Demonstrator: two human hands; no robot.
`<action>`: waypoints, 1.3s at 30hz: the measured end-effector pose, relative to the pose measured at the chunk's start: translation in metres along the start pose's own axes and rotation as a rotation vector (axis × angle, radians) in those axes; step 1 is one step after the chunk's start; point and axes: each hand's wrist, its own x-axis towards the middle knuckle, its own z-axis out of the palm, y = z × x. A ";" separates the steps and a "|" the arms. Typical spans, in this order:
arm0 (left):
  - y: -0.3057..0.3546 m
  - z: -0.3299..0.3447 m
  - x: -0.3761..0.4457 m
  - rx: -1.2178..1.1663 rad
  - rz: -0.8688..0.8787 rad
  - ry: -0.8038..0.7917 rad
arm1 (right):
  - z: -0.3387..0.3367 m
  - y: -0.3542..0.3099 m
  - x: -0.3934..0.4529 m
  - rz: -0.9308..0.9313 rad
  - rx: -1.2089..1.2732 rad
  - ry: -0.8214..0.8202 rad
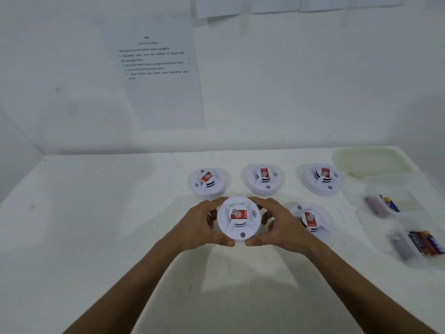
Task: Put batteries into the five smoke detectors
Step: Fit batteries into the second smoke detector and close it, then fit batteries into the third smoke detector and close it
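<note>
A round white smoke detector with a red label is gripped from both sides above the white table. My left hand curls round its left rim and my right hand curls round its right rim, thumbs at the near edge. Three more detectors stand in a row behind: left, middle and right. Another detector lies just right of my right hand. Batteries lie in a clear container at the right, and further batteries in a nearer container.
A pale plastic lid or tray sits at the back right corner. A printed instruction sheet hangs on the white wall behind the table. A side wall borders the table on the left.
</note>
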 end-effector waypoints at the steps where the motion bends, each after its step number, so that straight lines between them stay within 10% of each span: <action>1: -0.001 0.001 0.000 0.005 -0.002 0.000 | 0.000 0.000 0.000 -0.001 -0.004 0.003; 26: -0.018 -0.008 0.015 0.239 -0.155 -0.184 | -0.003 0.000 0.010 0.131 -0.139 -0.056; 39: 0.001 -0.094 0.022 0.269 -0.087 0.173 | 0.005 -0.044 0.095 0.005 -0.134 -0.067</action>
